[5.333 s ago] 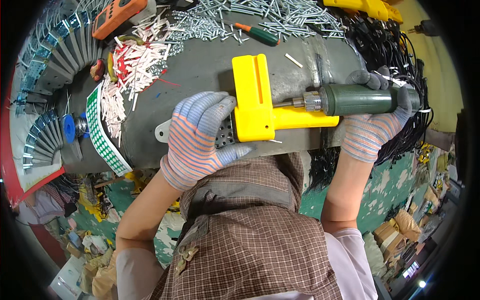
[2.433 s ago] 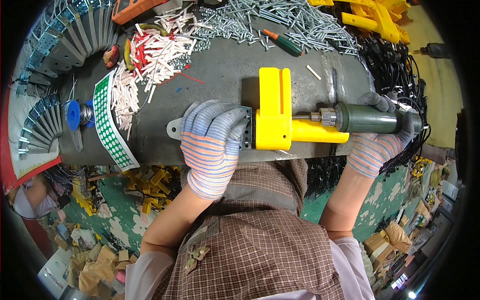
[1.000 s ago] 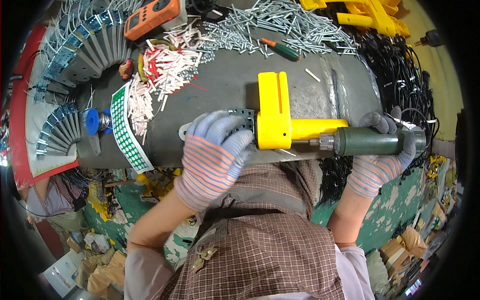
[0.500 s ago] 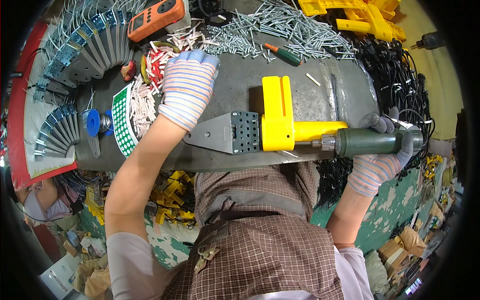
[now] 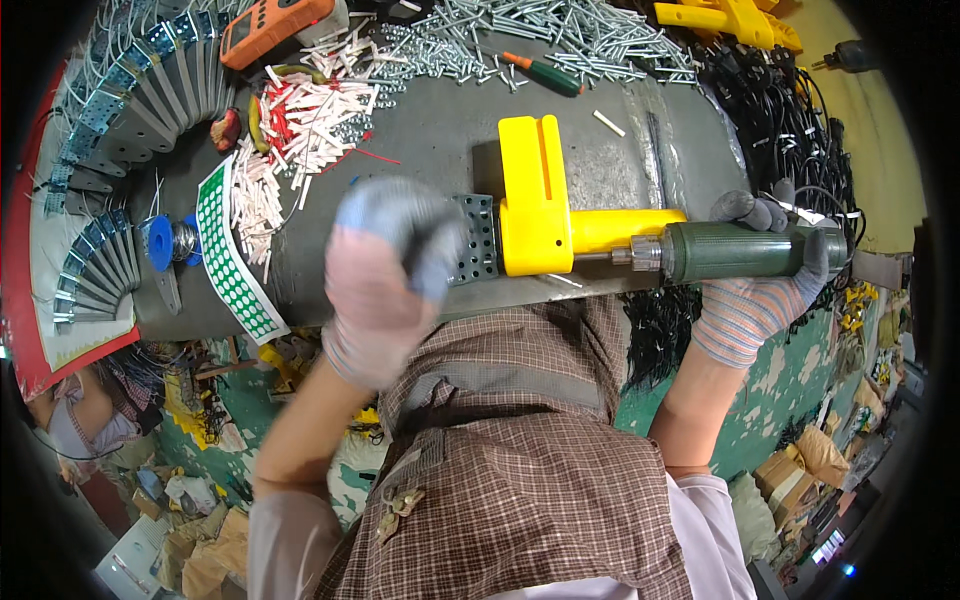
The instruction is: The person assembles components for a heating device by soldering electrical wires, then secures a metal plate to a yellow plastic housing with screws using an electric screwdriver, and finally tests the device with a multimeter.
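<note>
My right hand (image 5: 745, 320), in a striped glove with grey fingertips, is wrapped round a dark green power screwdriver (image 5: 720, 252). The tool lies level, its bit pointing left under the handle of a yellow plastic housing (image 5: 535, 195). Joined to the housing's left side is a metal piece with a perforated blue-grey end (image 5: 478, 238). My left hand (image 5: 385, 275), gloved alike, is over the left part of that metal piece and hides it. Motion smears its fingers, so whether anything is in them does not show.
Behind lie white sleeves (image 5: 335, 110), a screw pile (image 5: 560, 30) and a green-handled screwdriver (image 5: 550, 75). A sheet of green dots (image 5: 235, 260), a blue wire spool (image 5: 162, 242) and fanned metal pieces (image 5: 125, 130) are left. Black cords (image 5: 775, 130) heap at right.
My left hand has come back from the white sleeves toward me, to the metal piece. My right hand keeps its hold on the power screwdriver. The whole view has shifted slightly.
</note>
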### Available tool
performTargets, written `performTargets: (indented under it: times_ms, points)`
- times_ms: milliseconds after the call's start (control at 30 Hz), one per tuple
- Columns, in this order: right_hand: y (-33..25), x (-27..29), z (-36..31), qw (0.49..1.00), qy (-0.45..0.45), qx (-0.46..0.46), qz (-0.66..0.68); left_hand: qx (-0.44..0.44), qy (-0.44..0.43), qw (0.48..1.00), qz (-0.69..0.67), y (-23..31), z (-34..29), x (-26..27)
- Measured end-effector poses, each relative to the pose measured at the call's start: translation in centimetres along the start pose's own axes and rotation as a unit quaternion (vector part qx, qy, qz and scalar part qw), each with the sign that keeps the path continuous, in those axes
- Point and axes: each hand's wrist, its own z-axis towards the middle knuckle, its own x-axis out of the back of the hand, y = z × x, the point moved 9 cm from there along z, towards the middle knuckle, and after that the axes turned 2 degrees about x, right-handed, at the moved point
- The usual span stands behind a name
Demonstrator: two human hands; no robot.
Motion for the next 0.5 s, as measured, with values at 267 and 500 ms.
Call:
performTargets:
  times_ms: [267,500]
  points:
    - [-0.3,0.0,0.1,1.0,0.015,0.004,-0.018,0.037,0.095,0.995,0.019,0.6,-5.3,-2.0]
    - [-0.1,-0.5,-0.3,0.999,0.008,0.023,-0.023,-0.01,0.098,0.994,0.04,0.8,-5.5,-2.2]
